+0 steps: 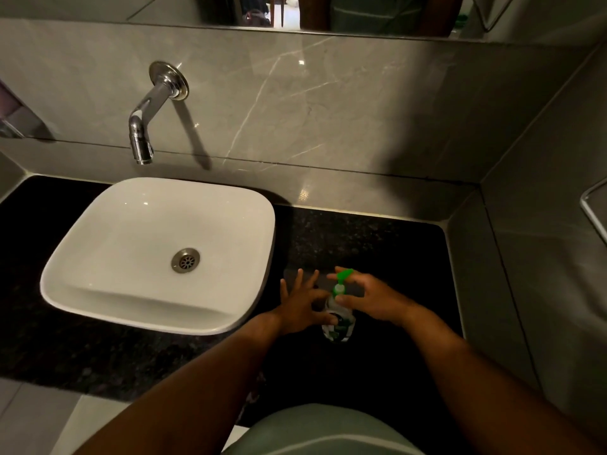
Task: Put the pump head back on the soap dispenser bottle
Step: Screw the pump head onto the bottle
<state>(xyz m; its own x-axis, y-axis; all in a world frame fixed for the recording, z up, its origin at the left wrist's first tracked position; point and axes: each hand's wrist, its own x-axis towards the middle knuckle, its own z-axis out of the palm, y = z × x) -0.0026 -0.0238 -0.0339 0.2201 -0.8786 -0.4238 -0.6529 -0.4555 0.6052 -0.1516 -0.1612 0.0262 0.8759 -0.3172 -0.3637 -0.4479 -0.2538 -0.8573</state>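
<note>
From the head camera I see a black speckled counter (377, 251) running under a grey marble wall (295, 110). A white square basin (98, 244) sits on the counter's left part, with a round metal drain (185, 260) in its floor and a chrome spout (143, 133) sticking out of the wall above it. To the right of the basin, near the counter's front edge, stands the soap bottle (338, 326), clear with a printed label. 2 bare forearms reach in from the bottom of the view. The left hand (300, 307) rests against the bottle's left side, thumb on the label, its 4 fingers spread wide and pointing away from me. The right hand (371, 297) curls over the top, thumb and fingertips pinched around the green pump head (340, 285), which sits at the bottle's neck with its nozzle angled up and away. I cannot tell whether the collar is screwed fully down.
</note>
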